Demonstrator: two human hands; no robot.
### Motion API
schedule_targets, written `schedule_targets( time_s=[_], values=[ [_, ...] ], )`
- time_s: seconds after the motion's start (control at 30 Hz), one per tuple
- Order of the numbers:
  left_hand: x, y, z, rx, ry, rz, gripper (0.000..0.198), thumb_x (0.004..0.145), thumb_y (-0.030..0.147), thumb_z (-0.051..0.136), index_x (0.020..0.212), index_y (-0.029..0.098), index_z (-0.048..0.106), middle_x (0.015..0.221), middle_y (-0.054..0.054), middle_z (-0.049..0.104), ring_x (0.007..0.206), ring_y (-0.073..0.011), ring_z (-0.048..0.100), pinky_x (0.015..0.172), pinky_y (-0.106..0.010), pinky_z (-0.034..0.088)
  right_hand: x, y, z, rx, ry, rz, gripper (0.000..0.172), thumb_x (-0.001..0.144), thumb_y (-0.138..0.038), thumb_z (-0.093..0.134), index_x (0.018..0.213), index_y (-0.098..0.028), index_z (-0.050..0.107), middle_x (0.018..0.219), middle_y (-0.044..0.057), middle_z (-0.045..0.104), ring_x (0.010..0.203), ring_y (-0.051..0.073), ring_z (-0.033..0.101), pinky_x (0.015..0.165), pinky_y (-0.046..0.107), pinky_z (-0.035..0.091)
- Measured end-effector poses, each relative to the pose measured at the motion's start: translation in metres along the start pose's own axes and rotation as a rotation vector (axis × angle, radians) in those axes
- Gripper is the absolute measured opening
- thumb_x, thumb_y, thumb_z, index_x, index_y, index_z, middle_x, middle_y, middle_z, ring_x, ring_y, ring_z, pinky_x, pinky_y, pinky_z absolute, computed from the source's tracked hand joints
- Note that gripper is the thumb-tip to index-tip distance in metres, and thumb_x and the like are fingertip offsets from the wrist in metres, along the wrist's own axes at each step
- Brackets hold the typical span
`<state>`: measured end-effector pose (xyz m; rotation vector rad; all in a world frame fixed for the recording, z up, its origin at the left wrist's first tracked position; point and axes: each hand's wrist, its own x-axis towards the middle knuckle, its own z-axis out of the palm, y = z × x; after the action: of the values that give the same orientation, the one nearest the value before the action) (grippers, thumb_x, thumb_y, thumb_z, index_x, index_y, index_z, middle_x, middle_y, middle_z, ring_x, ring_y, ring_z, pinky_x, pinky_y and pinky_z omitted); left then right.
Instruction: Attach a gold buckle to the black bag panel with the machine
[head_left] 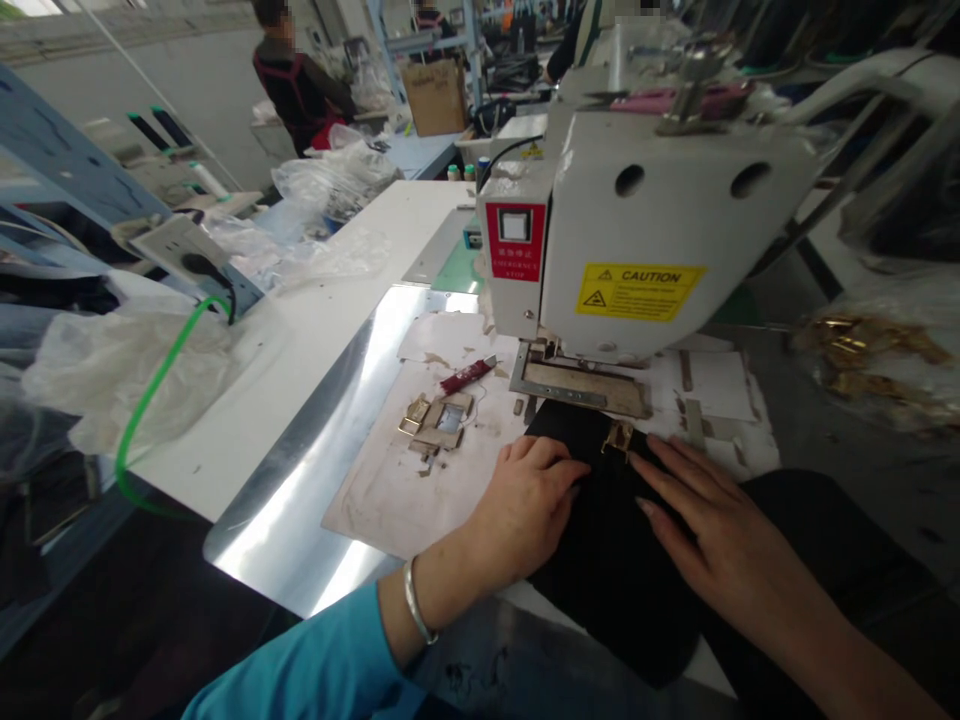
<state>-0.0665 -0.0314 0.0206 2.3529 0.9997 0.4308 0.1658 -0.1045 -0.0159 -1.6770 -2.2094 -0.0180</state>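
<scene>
A piece of black fabric [592,540] lies in front of the sewing machine [675,210], its far edge at the metal clamp frame [566,388]. On the fabric near that edge sits a small gold metal buckle [619,437]. My left hand [525,505] rests at the fabric's left side with its fingers curled together and the thumb hidden beneath; whether they pinch the fabric I cannot make out. My right hand [697,510] lies on the fabric's right side, fingers stretched out, its fingertips beside the buckle.
Left of the clamp, on taped white paper [375,490], lie a dark red cutter [469,374], another gold buckle [414,415] and a cardboard template [442,424]. A bag of gold pieces [877,350] stands at right. A person [296,85] works further back.
</scene>
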Motion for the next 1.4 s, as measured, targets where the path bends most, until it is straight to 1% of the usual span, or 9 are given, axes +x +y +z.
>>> schedule_targets(
  time_s=[0.1,0.23,0.37,0.47,0.63,0.8,1.07,1.2,1.4],
  values=[
    [0.004,0.004,0.010,0.030,-0.008,0.008,0.032,0.090,0.013,0.057,0.119,0.020,0.068,0.115,-0.008,0.063,0.106,-0.0248,0.054,0.095,-0.046,0.049,0.004,0.004,0.003,-0.022,0.008,-0.004,0.044,0.100,-0.031,0.044,0.138,-0.015,0.059,0.148,0.015,0.053,0.140,0.032,0.045,0.111,0.057,0.045],
    [-0.009,0.019,0.013,-0.066,-0.120,0.094,0.028,0.092,0.015,0.057,0.118,0.015,0.068,0.109,-0.009,0.064,0.099,-0.0214,0.059,0.092,-0.038,0.053,0.015,0.013,0.005,0.012,-0.004,-0.023,0.043,0.101,-0.028,0.041,0.137,-0.018,0.061,0.152,0.014,0.050,0.142,0.030,0.043,0.114,0.057,0.042],
    [-0.020,0.011,0.002,-0.160,-0.018,0.054,0.021,0.095,0.016,0.053,0.110,0.015,0.068,0.103,-0.007,0.067,0.096,-0.0180,0.062,0.087,-0.031,0.054,0.016,0.018,0.003,0.087,0.003,-0.010,0.042,0.100,-0.032,0.045,0.136,-0.017,0.061,0.150,0.014,0.052,0.141,0.029,0.046,0.113,0.055,0.043],
    [-0.023,-0.002,-0.007,-0.057,0.028,0.032,0.021,0.097,0.016,0.050,0.108,0.017,0.068,0.101,-0.006,0.066,0.095,-0.0179,0.061,0.085,-0.031,0.053,0.010,0.015,-0.001,0.153,0.027,0.013,0.041,0.099,-0.034,0.047,0.134,-0.019,0.063,0.147,0.012,0.056,0.140,0.029,0.047,0.112,0.054,0.045],
    [-0.021,-0.006,-0.005,0.354,-0.071,0.222,0.036,0.101,0.023,0.046,0.135,0.024,0.059,0.104,-0.007,0.061,0.090,-0.0205,0.056,0.082,-0.038,0.048,0.004,0.009,-0.003,0.196,0.035,0.021,0.037,0.099,-0.032,0.049,0.130,-0.021,0.066,0.142,0.010,0.061,0.136,0.028,0.052,0.109,0.053,0.049],
    [-0.011,-0.003,0.003,0.541,-0.125,0.322,0.041,0.103,0.028,0.045,0.144,0.028,0.049,0.100,-0.006,0.056,0.084,-0.0201,0.052,0.073,-0.035,0.043,0.005,0.010,0.001,0.217,0.058,0.024,0.037,0.100,-0.031,0.048,0.131,-0.025,0.066,0.142,0.009,0.060,0.135,0.028,0.053,0.109,0.054,0.049],
    [-0.003,-0.009,0.008,0.565,-0.142,0.342,0.039,0.104,0.031,0.043,0.142,0.030,0.050,0.099,-0.006,0.054,0.083,-0.0193,0.052,0.071,-0.034,0.042,0.004,0.011,0.006,0.210,0.065,0.001,0.039,0.099,-0.026,0.047,0.134,-0.030,0.065,0.145,0.006,0.058,0.137,0.030,0.050,0.108,0.056,0.049],
    [-0.003,-0.007,0.010,0.554,-0.131,0.336,0.038,0.104,0.029,0.042,0.141,0.029,0.051,0.098,-0.005,0.055,0.081,-0.0193,0.051,0.070,-0.035,0.042,0.005,0.008,0.009,0.185,0.063,-0.017,0.041,0.098,-0.021,0.044,0.133,-0.026,0.065,0.146,0.007,0.057,0.139,0.029,0.048,0.109,0.057,0.047],
    [-0.008,-0.007,0.010,0.462,-0.104,0.303,0.035,0.103,0.031,0.044,0.136,0.027,0.057,0.098,-0.004,0.056,0.082,-0.0187,0.052,0.071,-0.034,0.044,0.005,0.010,0.006,0.209,0.055,-0.014,0.040,0.099,-0.028,0.046,0.136,-0.026,0.062,0.144,0.007,0.059,0.138,0.029,0.049,0.109,0.058,0.047]
  ],
)
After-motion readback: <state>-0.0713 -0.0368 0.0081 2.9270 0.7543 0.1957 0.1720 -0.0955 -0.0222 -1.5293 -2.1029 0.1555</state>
